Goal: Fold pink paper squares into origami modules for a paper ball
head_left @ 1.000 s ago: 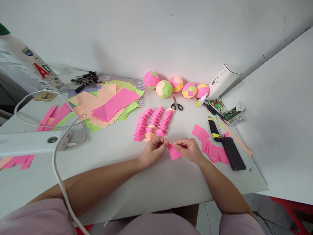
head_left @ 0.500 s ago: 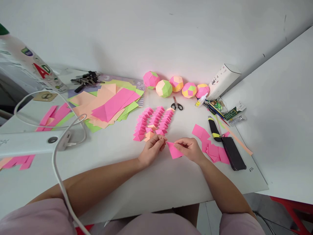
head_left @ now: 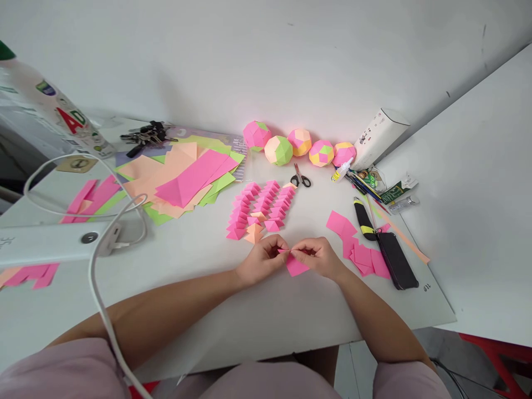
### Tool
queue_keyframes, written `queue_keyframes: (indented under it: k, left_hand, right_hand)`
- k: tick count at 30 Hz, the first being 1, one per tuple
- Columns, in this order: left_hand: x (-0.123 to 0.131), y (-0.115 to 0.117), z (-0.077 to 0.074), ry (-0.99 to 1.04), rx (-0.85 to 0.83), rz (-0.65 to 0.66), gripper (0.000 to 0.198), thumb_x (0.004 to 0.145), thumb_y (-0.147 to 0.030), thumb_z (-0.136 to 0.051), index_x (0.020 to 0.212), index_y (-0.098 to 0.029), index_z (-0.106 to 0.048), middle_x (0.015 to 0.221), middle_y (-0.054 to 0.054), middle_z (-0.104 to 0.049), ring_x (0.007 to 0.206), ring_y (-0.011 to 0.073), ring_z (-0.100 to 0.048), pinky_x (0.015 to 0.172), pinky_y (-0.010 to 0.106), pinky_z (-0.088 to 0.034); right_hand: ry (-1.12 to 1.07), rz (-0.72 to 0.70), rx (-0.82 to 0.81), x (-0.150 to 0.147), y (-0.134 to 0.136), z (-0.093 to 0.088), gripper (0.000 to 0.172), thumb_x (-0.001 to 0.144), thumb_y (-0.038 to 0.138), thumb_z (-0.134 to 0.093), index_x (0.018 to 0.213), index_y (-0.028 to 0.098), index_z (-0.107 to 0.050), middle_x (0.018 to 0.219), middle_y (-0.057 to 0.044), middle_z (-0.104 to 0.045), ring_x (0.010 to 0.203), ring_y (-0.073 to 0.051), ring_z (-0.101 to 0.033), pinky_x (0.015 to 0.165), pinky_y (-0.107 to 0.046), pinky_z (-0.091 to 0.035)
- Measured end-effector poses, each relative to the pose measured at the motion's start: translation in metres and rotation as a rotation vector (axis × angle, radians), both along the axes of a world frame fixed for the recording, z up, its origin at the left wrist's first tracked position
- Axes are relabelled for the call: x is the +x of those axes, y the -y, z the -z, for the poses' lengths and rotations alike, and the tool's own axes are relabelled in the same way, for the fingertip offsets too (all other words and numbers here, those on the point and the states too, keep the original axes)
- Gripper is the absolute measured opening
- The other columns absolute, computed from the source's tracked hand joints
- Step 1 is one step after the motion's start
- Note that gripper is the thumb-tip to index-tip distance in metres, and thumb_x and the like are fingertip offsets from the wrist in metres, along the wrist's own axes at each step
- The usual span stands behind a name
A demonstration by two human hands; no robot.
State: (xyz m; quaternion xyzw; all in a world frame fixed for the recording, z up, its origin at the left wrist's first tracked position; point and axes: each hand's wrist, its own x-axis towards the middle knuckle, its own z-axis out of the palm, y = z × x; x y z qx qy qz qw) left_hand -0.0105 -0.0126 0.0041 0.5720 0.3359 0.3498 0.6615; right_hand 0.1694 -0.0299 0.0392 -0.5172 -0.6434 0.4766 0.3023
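So the job in hand looks like folding: a pink square (head_left: 296,268) is up between both hands, just above the near part of the surface (head_left: 236,327). Left hand (head_left: 264,259) has its grip pinched on one corner, right hand (head_left: 319,257) pinches the top edge right beside it, fingertips nearly touching. I can't make out the crease since the fingers cover it. My guess is the next move calls for lining the edges up and pressing the fold without letting the paper slip.

Folded pieces (head_left: 272,202) sit in three rows just beyond the hands, with a peach piece (head_left: 254,234) close to the left knuckles, so that's the easiest thing to bump imo. Loose pink squares (head_left: 363,260) lie right of the right hand, next to a utility knife (head_left: 366,226) and a black case (head_left: 397,260). Scissors (head_left: 305,180) are farther back, clear of the folding. Also, a white cable (head_left: 93,271) runs across the left arm, which could snag.
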Motion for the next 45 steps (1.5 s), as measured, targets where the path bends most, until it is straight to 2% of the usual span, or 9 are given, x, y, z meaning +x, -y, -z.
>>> queue_keyframes:
  k: [7,11,15,18,21,24,30,37,45]
  left_hand:
    - [-0.0005,-0.0005,-0.0047,0.037,-0.001,-0.034,0.012,0.077,-0.024,-0.057,0.071,-0.017,-0.049,0.069,-0.002,-0.048,0.063,0.0098,-0.043,0.059,0.023,-0.036]
    - [-0.0017,-0.0019,-0.003,0.106,-0.055,-0.064,0.016,0.079,-0.028,-0.056,0.071,-0.017,-0.048,0.066,-0.003,-0.043,0.057,0.0085,-0.038,0.054,0.023,-0.033]
    - [-0.0021,-0.0024,-0.0004,0.178,-0.086,-0.083,0.017,0.083,-0.033,-0.053,0.077,-0.018,-0.049,0.07,-0.002,-0.046,0.059,0.0092,-0.041,0.056,0.024,-0.035]
    - [-0.0013,-0.0019,-0.0001,0.141,-0.059,-0.023,0.017,0.082,-0.033,-0.056,0.081,-0.017,-0.051,0.076,0.0,-0.049,0.064,0.0101,-0.045,0.06,0.024,-0.038]
    - [-0.0006,-0.001,-0.0001,0.049,-0.012,0.045,0.018,0.082,-0.033,-0.056,0.077,-0.017,-0.051,0.075,0.0,-0.049,0.065,0.0106,-0.045,0.059,0.024,-0.038]
    - [-0.0005,-0.0004,-0.0008,-0.003,0.023,0.03,0.017,0.081,-0.032,-0.056,0.076,-0.017,-0.051,0.073,0.0,-0.05,0.065,0.0111,-0.045,0.06,0.024,-0.038]
    - [-0.0002,-0.0009,-0.0027,0.018,0.036,0.009,0.016,0.078,-0.03,-0.058,0.072,-0.017,-0.05,0.071,-0.001,-0.049,0.064,0.011,-0.044,0.059,0.024,-0.037]
    - [-0.0003,-0.0024,-0.0025,0.104,-0.022,-0.063,0.019,0.08,-0.031,-0.057,0.071,-0.017,-0.05,0.069,-0.001,-0.048,0.063,0.01,-0.043,0.059,0.024,-0.036]
    - [-0.0005,-0.0025,-0.0054,0.096,-0.081,-0.064,0.023,0.08,-0.038,-0.059,0.073,-0.017,-0.052,0.066,-0.002,-0.049,0.059,0.009,-0.043,0.056,0.023,-0.037]
  right_hand:
    - [0.017,0.008,0.029,-0.0004,0.0002,-0.003,0.018,0.078,0.025,-0.059,0.064,0.015,-0.063,0.057,0.001,-0.05,0.052,-0.008,-0.037,0.049,-0.023,-0.031]
    - [0.005,0.029,0.031,0.0026,-0.0006,-0.0046,0.017,0.078,0.025,-0.059,0.065,0.015,-0.063,0.059,0.001,-0.053,0.053,-0.008,-0.039,0.049,-0.022,-0.033]
    - [-0.004,0.037,0.039,0.0038,-0.0007,-0.0051,0.017,0.078,0.025,-0.059,0.064,0.015,-0.061,0.059,0.001,-0.053,0.052,-0.008,-0.039,0.049,-0.022,-0.033]
    - [0.008,0.022,0.043,0.0024,-0.0005,-0.0048,0.016,0.078,0.023,-0.059,0.065,0.015,-0.062,0.059,0.001,-0.053,0.053,-0.008,-0.04,0.051,-0.022,-0.035]
    - [0.012,0.018,0.033,-0.0007,-0.0003,-0.0044,0.012,0.077,0.023,-0.059,0.068,0.015,-0.063,0.063,0.0,-0.057,0.056,-0.009,-0.044,0.053,-0.022,-0.038]
    - [0.0,0.027,0.014,-0.0038,-0.0002,-0.0043,0.009,0.075,0.022,-0.058,0.071,0.015,-0.062,0.068,-0.001,-0.059,0.059,-0.01,-0.047,0.054,-0.022,-0.039]
    - [-0.001,0.042,-0.018,-0.0033,-0.0001,-0.0046,0.007,0.072,0.019,-0.056,0.066,0.016,-0.057,0.062,0.001,-0.053,0.057,-0.01,-0.045,0.053,-0.023,-0.038]
    - [-0.016,0.132,-0.02,0.0011,-0.0027,-0.0069,0.005,0.067,0.017,-0.052,0.063,0.017,-0.051,0.061,0.002,-0.05,0.056,-0.01,-0.042,0.052,-0.023,-0.035]
    - [-0.088,0.13,-0.05,0.0018,-0.0031,-0.0048,0.009,0.072,0.023,-0.052,0.067,0.018,-0.047,0.061,0.003,-0.045,0.054,-0.009,-0.038,0.05,-0.022,-0.031]
